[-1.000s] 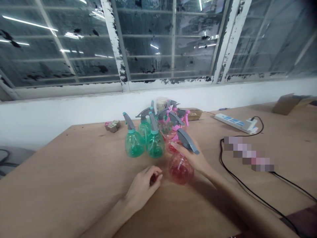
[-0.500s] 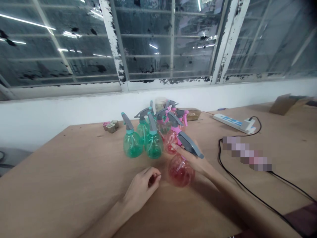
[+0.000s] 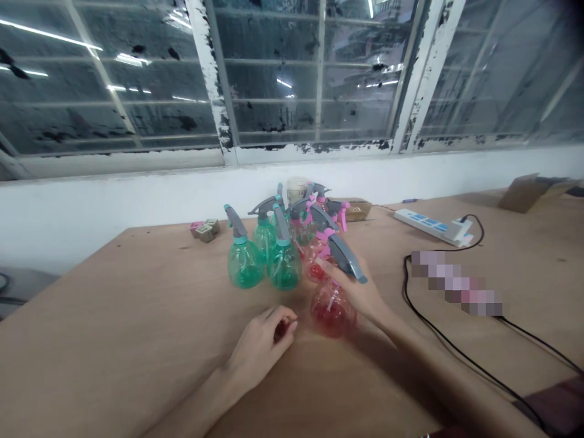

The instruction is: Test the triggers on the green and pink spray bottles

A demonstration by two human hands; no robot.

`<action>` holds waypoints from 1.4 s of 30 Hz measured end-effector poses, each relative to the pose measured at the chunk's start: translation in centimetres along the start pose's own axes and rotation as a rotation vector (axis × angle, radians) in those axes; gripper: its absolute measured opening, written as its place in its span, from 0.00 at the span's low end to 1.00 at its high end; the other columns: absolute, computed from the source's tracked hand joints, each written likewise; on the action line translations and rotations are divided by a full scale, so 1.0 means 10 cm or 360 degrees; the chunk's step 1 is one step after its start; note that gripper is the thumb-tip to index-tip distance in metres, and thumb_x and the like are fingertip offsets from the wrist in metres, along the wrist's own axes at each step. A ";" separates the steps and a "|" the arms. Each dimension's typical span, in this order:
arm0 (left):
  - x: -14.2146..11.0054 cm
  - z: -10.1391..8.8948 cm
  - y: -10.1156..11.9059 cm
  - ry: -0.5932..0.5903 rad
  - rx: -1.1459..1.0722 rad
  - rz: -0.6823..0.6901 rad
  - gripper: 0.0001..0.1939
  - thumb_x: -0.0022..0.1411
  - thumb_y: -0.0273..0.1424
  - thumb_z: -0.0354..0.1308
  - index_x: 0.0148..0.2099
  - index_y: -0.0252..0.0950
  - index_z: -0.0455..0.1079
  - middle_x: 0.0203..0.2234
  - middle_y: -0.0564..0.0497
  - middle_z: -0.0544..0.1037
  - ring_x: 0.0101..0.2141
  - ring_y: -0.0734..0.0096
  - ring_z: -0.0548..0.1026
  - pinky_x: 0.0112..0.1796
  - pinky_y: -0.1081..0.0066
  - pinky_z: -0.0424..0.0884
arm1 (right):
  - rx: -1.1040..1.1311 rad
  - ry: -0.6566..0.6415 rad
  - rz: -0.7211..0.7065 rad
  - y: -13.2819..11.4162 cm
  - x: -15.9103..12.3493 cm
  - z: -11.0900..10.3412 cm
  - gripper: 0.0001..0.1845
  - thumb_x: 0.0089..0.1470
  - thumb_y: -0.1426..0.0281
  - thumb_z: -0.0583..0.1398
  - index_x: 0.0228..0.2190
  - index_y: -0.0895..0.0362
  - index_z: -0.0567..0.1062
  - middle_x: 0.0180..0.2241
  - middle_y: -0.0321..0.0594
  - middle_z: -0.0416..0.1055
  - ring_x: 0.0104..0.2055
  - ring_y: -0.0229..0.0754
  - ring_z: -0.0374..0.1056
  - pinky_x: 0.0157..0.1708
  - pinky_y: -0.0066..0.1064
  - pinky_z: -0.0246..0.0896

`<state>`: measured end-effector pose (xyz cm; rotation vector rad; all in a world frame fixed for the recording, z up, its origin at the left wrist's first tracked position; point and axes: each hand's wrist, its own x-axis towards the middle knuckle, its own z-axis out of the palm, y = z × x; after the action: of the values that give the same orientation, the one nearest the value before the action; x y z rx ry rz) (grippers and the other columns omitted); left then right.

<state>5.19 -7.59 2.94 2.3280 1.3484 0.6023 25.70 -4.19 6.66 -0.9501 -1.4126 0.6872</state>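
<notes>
Well, the right hand (image 3: pixel 360 291) grasps the near red spray bottle (image 3: pixel 332 313), roughly upright; left hand (image 3: pixel 261 342) curls leftward of it, contents unclear.

On my feed, the red spray bottle (image 3: pixel 332 315) near the centre of the frame looks like clear, glossy, smooth plastic, and its grey trigger lever (image 3: pixel 347 258) a duller, opaque plastic. I see the same shiny see-through plastic in the green spray bottle (image 3: pixel 284 271) left of it. The tabletop (image 3: pixel 114 310) reads to me as smooth, low-sheen wood. At right, the power strip (image 3: pixel 422 224) is smooth white plastic, the box (image 3: pixel 521 193) matt cardboard. Up top, flaking paint roughens the window frame (image 3: pixel 211 73) around glossy, blotched glass (image 3: pixel 274 85).
</notes>
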 end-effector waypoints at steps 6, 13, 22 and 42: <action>0.00 0.00 0.00 0.0009 0.0000 -0.0003 0.08 0.63 0.32 0.47 0.38 0.40 0.67 0.26 0.56 0.74 0.24 0.74 0.71 0.26 0.76 0.64 | -0.0006 0.0028 0.0006 0.06 0.00 0.00 0.19 0.47 0.60 0.62 0.42 0.52 0.71 0.36 0.38 0.75 0.37 0.43 0.71 0.40 0.37 0.65; 0.00 0.01 -0.01 0.0007 -0.0002 0.0011 0.08 0.64 0.32 0.47 0.38 0.40 0.67 0.27 0.56 0.74 0.25 0.74 0.71 0.27 0.76 0.64 | 0.0027 0.0016 -0.0004 0.02 0.00 0.00 0.19 0.48 0.60 0.62 0.42 0.52 0.70 0.39 0.40 0.75 0.40 0.44 0.71 0.42 0.38 0.65; -0.01 0.01 0.00 -0.0020 -0.0071 -0.0042 0.07 0.62 0.30 0.48 0.38 0.39 0.67 0.28 0.55 0.75 0.27 0.72 0.71 0.28 0.75 0.64 | -0.0082 0.0007 0.0059 0.01 -0.02 -0.01 0.18 0.47 0.60 0.62 0.40 0.54 0.70 0.32 0.38 0.74 0.36 0.45 0.70 0.39 0.38 0.65; -0.02 -0.01 0.04 -0.0058 -0.0207 -0.0045 0.07 0.62 0.29 0.48 0.36 0.38 0.68 0.26 0.55 0.73 0.28 0.72 0.71 0.28 0.76 0.63 | -0.0101 -0.0047 0.0109 0.01 -0.03 -0.03 0.15 0.49 0.60 0.61 0.38 0.54 0.70 0.33 0.38 0.73 0.35 0.43 0.71 0.37 0.36 0.66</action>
<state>5.34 -7.93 3.15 2.2023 1.2840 0.6175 26.00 -4.46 6.46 -1.0461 -1.4406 0.7131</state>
